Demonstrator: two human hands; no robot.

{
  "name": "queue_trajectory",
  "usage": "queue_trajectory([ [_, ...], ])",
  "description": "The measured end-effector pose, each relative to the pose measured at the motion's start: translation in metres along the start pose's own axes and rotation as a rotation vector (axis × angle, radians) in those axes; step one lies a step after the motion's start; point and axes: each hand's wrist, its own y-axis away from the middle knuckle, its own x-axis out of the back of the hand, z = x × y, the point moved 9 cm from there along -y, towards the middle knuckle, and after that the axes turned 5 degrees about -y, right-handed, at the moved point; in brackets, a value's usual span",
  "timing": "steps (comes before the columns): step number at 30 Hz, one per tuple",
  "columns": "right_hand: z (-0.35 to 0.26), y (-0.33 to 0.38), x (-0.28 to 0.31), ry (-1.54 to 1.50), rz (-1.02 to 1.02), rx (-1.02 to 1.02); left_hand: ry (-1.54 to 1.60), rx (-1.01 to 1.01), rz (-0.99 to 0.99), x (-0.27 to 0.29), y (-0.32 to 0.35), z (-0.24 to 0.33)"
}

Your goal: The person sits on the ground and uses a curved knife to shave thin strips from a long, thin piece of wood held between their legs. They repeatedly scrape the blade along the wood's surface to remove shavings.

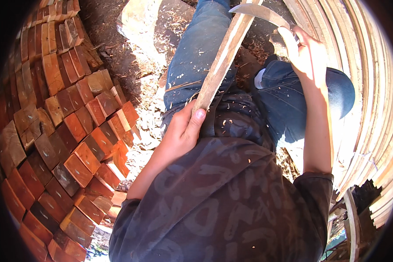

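Note:
My left hand (184, 129) is closed around the near end of a long wooden strip (222, 61), close against my belly. From there the strip slants up and away to the right, over my lap, and leaves the top of the view. My right hand (305, 49) grips a curved blade like a sickle (261, 14); its handle is mostly hidden in the fingers. The blade arcs leftward, and its tip end overlaps the far part of the strip. Whether the edge touches the wood I cannot tell. Pale shavings lie on my jeans (192, 56) and dark shirt.
Stacked reddish-brown wood blocks (74, 144) rise along my left. On the right, a tall pile of long pale strips (358, 87) curves past my knee. A pale block or stone (155, 26) sits on the shaving-strewn ground (100, 22) ahead.

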Motion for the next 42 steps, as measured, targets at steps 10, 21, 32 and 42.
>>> queue_trajectory([
  [10,-0.035,0.003,-0.013,-0.182,-0.157,0.017,-0.002,-0.024,0.042,0.005,0.000,-0.005],
  [21,-0.012,-0.027,-0.004,0.159,0.017,0.197,-0.004,-0.077,0.059,0.009,-0.006,0.010],
  [32,-0.013,-0.012,-0.024,0.097,-0.112,0.173,0.055,-0.001,0.036,0.009,-0.002,-0.008],
  [42,-0.042,-0.012,-0.019,-0.059,-0.062,0.153,-0.003,-0.014,0.029,0.013,-0.001,-0.002],
])
